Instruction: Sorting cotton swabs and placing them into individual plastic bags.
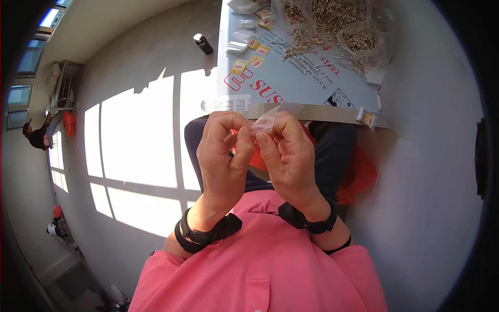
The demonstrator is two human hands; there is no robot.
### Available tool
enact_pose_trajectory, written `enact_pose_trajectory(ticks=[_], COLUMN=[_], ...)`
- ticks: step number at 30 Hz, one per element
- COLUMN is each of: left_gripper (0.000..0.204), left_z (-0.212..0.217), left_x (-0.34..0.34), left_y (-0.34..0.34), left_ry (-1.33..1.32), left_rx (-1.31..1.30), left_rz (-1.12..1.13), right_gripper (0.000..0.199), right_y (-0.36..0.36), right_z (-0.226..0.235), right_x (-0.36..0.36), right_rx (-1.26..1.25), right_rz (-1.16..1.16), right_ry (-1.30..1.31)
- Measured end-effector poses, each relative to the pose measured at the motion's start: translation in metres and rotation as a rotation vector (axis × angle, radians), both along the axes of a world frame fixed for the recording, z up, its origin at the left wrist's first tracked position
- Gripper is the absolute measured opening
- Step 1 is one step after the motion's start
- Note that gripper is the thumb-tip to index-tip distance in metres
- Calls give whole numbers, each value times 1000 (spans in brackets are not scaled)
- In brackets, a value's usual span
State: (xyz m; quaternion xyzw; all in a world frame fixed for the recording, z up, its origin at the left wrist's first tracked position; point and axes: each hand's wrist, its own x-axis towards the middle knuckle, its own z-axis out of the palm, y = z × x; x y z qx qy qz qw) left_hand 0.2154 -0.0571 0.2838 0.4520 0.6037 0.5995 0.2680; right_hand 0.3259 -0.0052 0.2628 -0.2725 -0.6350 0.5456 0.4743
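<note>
In front of my chest, just off the table's near edge, my left hand point(223, 151) and my right hand point(288, 158) are close together. Between them is a small clear plastic bag point(266, 120), pinched by the fingertips of both. One corner of the bag sticks up toward the table. Whether anything is inside it, I cannot tell. Beyond my hands, a stack of clear plastic bags point(240, 40) lies at the table's left side. Several yellow and white printed cards point(240, 66) are scattered beside it. Thin sticks with pale ends, like cotton swabs point(340, 18), form a large heap at the far right.
The table point(306, 93) has a printed grey-blue top. A white printed strip point(228, 103) lies at its near left edge, a small filled packet point(366, 118) at its near right corner. A black bottle point(203, 44) stands on the floor. Other people point(39, 135) are far left.
</note>
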Motion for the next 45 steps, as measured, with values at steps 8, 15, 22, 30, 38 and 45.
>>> enact_pose_trajectory(ticks=[8, 15, 22, 30, 38, 45], left_gripper=[17, 24, 29, 21, 21, 19], left_z=[-23, -62, -97, -147, -177, -188], left_x=[-8, -26, -39, -85, -122, -138], left_y=[-9, -21, -24, -20, -17, -7], left_ry=[64, 322, -42, 309, 369, -25], left_rx=[-61, 21, -365, -106, -181, -315], left_rz=[-41, 118, 273, 502, 490, 563], right_gripper=[10, 17, 35, 33, 7, 7], right_y=[0, 0, -8, -1, 27, 30], right_z=[-24, -38, -62, -112, -143, -157], right_x=[-5, -29, -77, -130, -163, -179], right_rx=[-116, -365, -282, 199, 415, 344], right_rz=[-29, 43, 9, -65, 79, 197], right_ry=[-112, -124, -240, -550, -695, -686])
